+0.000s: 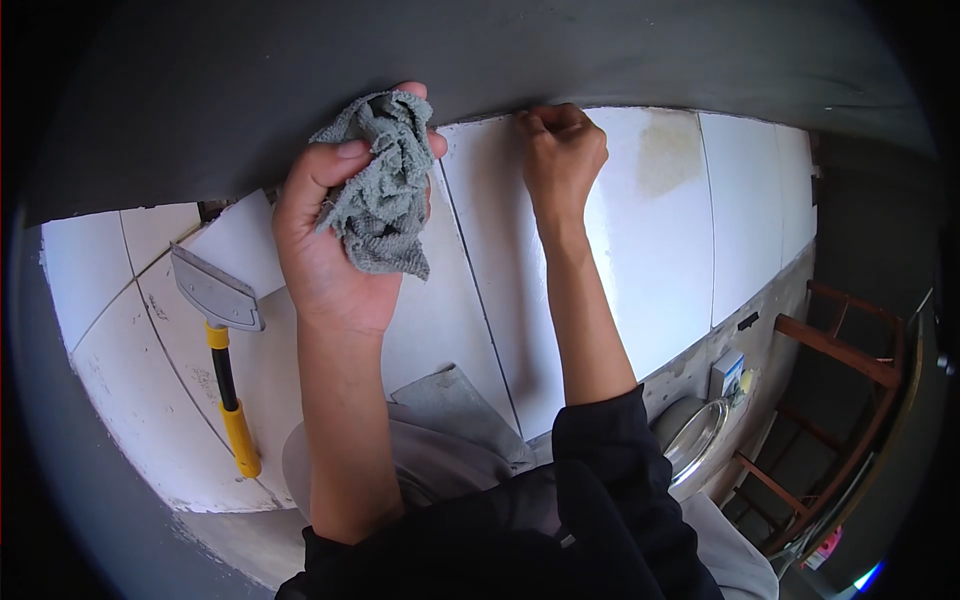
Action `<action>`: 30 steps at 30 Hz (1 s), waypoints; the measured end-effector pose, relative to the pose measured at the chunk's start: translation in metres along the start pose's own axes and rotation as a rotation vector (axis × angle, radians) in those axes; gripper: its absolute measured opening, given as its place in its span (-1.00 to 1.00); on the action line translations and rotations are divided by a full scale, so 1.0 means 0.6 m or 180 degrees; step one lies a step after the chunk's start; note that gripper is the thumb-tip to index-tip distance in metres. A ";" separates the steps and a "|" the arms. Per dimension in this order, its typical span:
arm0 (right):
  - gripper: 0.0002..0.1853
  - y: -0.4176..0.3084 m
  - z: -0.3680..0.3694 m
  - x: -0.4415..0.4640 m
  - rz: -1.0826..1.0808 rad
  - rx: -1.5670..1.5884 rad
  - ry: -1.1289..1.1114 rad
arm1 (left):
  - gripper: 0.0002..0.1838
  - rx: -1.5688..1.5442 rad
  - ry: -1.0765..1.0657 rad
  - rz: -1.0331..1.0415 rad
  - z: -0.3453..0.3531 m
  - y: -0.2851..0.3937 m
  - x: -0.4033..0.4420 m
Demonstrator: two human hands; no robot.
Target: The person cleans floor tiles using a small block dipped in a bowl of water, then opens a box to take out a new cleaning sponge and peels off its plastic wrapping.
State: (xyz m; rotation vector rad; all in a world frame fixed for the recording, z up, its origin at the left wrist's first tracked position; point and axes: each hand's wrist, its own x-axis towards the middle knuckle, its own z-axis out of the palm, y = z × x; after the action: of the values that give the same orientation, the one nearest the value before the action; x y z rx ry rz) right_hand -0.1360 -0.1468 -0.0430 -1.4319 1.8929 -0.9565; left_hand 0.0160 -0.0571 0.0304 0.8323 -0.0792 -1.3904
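A crumpled grey-green cloth (385,185) is bunched in my left hand (335,235), which is raised palm up in front of the dark grey wall (560,50). My right hand (565,155) is closed, its fingertips bent down at the seam where the white tiles (500,200) meet the wall. Anything between those fingers is hidden from me. A brownish stain (670,150) marks the tile to the right of that hand. Dark joint lines run between the tiles.
Left of my forearm lies a wide-blade scraper (220,290) with a yellow and black handle. A grey flat piece (445,395) rests by my knee. At right are a metal basin (698,440), a small blue-white box (727,375) and a reddish-brown wooden frame (840,350).
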 end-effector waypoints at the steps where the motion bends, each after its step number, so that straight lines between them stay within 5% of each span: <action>1: -0.88 -0.001 0.006 -0.008 -0.0045 -0.0024 -0.0012 | -0.37 -0.0001 -0.0004 0.0005 0.001 0.000 0.000; 13: -0.83 0.001 0.024 -0.022 -0.0412 -0.0205 -0.0004 | -0.36 -0.0072 0.0006 -0.0034 0.000 0.000 0.001; 17: -0.88 -0.005 0.004 -0.010 0.0194 0.0191 0.0075 | -0.36 -0.0153 -0.0051 -0.0046 -0.003 0.001 0.000; 24: -0.81 -0.007 0.028 -0.032 -0.0513 -0.0142 -0.0049 | -0.37 -0.0134 -0.0097 -0.0052 -0.002 -0.001 0.002; 27: -0.92 -0.019 0.006 -0.019 0.0242 0.0113 -0.0060 | -0.38 -0.0129 -0.0076 -0.0029 -0.003 0.002 0.000; 30: -0.92 -0.012 0.029 -0.036 -0.0215 0.0048 0.0016 | -0.38 -0.0134 -0.0050 -0.0050 -0.003 0.002 0.001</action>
State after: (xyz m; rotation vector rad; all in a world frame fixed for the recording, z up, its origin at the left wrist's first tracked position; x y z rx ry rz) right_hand -0.1128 -0.1309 -0.0466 -1.4944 1.8473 -1.0047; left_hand 0.0181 -0.0569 0.0292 0.7885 -0.0556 -1.4089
